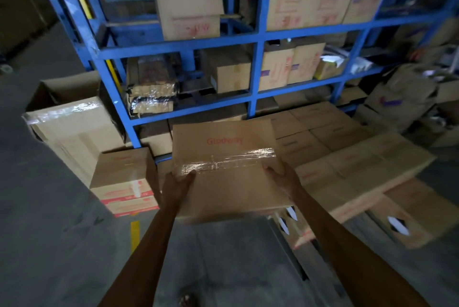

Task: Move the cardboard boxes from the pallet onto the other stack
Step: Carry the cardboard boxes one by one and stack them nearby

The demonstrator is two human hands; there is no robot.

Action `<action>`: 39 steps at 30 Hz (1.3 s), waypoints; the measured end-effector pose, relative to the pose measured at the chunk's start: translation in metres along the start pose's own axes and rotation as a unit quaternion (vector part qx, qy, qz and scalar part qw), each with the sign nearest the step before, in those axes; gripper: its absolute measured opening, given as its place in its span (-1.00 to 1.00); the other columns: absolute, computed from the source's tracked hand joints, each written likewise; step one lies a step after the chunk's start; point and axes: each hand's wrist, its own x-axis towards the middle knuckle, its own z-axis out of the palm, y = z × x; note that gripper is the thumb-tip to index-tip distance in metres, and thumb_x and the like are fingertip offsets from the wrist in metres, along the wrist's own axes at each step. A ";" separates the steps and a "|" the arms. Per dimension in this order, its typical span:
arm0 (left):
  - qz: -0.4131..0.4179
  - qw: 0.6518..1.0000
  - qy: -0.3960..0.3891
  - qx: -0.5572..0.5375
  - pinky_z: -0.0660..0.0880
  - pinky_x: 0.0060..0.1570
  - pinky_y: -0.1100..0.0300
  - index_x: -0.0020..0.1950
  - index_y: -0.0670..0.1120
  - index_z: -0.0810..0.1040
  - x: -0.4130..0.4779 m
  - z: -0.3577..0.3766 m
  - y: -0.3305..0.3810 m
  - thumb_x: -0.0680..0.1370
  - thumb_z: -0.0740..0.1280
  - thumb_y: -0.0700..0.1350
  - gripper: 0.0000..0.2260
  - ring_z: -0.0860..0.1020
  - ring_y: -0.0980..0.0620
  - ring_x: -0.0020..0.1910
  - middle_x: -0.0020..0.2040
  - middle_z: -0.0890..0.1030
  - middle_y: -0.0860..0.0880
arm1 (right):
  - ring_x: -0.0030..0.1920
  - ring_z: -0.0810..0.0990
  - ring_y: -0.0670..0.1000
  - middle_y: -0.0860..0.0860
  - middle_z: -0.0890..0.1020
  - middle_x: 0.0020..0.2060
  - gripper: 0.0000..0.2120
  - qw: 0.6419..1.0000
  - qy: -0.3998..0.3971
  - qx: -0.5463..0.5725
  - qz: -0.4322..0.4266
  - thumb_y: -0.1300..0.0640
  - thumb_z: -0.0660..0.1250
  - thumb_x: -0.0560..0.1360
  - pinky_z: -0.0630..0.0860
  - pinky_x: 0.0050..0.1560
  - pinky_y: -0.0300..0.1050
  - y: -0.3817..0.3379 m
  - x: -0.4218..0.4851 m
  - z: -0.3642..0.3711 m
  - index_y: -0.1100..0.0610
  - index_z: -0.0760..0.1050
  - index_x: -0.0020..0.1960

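A flat cardboard box (223,155) with red lettering and clear tape across its top is held up in front of me, off the floor. My left hand (177,181) grips its near left edge, thumb lying on the top. My right hand (280,175) grips the near right edge the same way. To the right lies a layer of similar boxes (360,167), stacked low. To the left stands a short stack of boxes (121,177) with red print on its sides.
A blue metal rack (258,40) full of cartons stands directly behind. A large taped box (72,132) leans by the rack's left post. Bare concrete floor (49,244) with a yellow mark (134,234) spreads left and below. More cartons (407,97) pile up at far right.
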 end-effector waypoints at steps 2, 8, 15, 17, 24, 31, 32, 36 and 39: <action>0.012 1.000 -0.001 0.004 0.54 0.14 -0.10 0.23 0.00 0.44 -0.068 0.029 0.002 0.20 0.46 0.41 -0.24 0.59 -0.17 0.13 0.18 0.60 -0.12 | 0.12 0.62 -0.02 -0.12 0.65 0.09 -0.21 1.000 0.026 0.009 0.002 -0.48 0.43 0.16 0.58 0.16 0.00 0.025 -0.040 -0.053 -0.10 0.52 0.27; -0.045 0.997 -0.053 0.044 0.46 0.21 -0.07 0.33 -0.20 0.38 -0.228 0.103 -0.007 0.44 0.39 0.25 -0.33 0.50 -0.25 0.24 0.30 0.51 -0.23 | 0.07 0.61 0.02 -0.11 0.63 0.05 -0.34 0.999 0.039 -0.035 0.005 -0.41 0.41 0.29 0.53 0.02 -0.16 0.095 -0.150 -0.189 -0.11 0.52 0.29; -0.045 0.992 -0.107 0.050 0.41 0.28 -0.09 0.38 -0.22 0.35 -0.360 0.228 -0.014 0.46 0.37 0.24 -0.31 0.46 -0.26 0.30 0.34 0.46 -0.25 | 0.08 0.64 0.03 -0.10 0.67 -0.01 -0.34 0.993 0.092 -0.055 0.042 -0.44 0.39 0.28 0.57 0.05 -0.09 0.196 -0.210 -0.336 -0.06 0.57 0.23; -0.050 0.991 -0.111 0.048 0.40 0.30 -0.09 0.38 -0.19 0.35 -0.376 0.263 -0.010 0.45 0.39 0.24 -0.31 0.46 -0.24 0.30 0.34 0.48 -0.22 | 0.03 0.61 -0.02 -0.11 0.65 -0.02 -0.43 0.993 0.105 -0.031 0.053 -0.41 0.41 0.30 0.55 0.07 -0.14 0.211 -0.220 -0.365 -0.07 0.57 0.16; -0.058 0.981 -0.181 0.042 0.40 0.32 -0.14 0.42 -0.12 0.35 -0.382 0.415 -0.009 0.32 0.43 0.30 -0.19 0.48 -0.19 0.30 0.35 0.49 -0.17 | 0.09 0.62 0.04 -0.04 0.66 0.08 -0.23 0.985 0.127 0.001 0.113 -0.47 0.43 0.20 0.59 0.14 0.03 0.331 -0.155 -0.467 -0.07 0.52 0.27; -0.105 0.970 -0.208 0.071 0.38 0.33 -0.11 0.43 -0.21 0.25 -0.378 0.556 0.021 0.45 0.41 0.21 -0.26 0.42 -0.23 0.33 0.38 0.42 -0.23 | 0.16 0.60 0.09 -0.01 0.64 0.10 -0.41 0.982 0.105 -0.018 0.155 -0.29 0.45 0.37 0.56 0.16 -0.01 0.358 -0.072 -0.560 -0.04 0.53 0.31; -0.106 0.968 -0.212 0.083 0.40 0.31 -0.10 0.41 -0.22 0.27 -0.378 0.566 0.023 0.44 0.39 0.25 -0.25 0.45 -0.23 0.31 0.36 0.45 -0.23 | 0.15 0.61 0.09 0.00 0.65 0.10 -0.41 0.983 0.100 -0.021 0.155 -0.28 0.45 0.37 0.57 0.16 0.00 0.364 -0.064 -0.568 -0.04 0.53 0.32; -0.129 0.966 -0.197 0.107 0.50 0.19 -0.11 0.30 -0.17 0.39 -0.381 0.614 0.024 0.32 0.37 0.34 -0.24 0.55 -0.21 0.18 0.24 0.56 -0.17 | 0.10 0.63 0.09 0.02 0.67 0.08 -0.40 0.981 0.058 -0.062 0.173 -0.32 0.42 0.35 0.58 0.12 0.02 0.400 -0.015 -0.609 -0.04 0.55 0.28; -0.145 0.966 -0.179 0.118 0.51 0.16 -0.04 0.27 -0.17 0.41 -0.389 0.640 0.034 0.40 0.42 0.25 -0.36 0.56 -0.19 0.16 0.21 0.58 -0.17 | 0.11 0.63 0.11 0.05 0.68 0.07 -0.38 0.980 0.036 -0.082 0.177 -0.34 0.39 0.35 0.55 0.11 -0.02 0.413 0.013 -0.631 0.01 0.57 0.27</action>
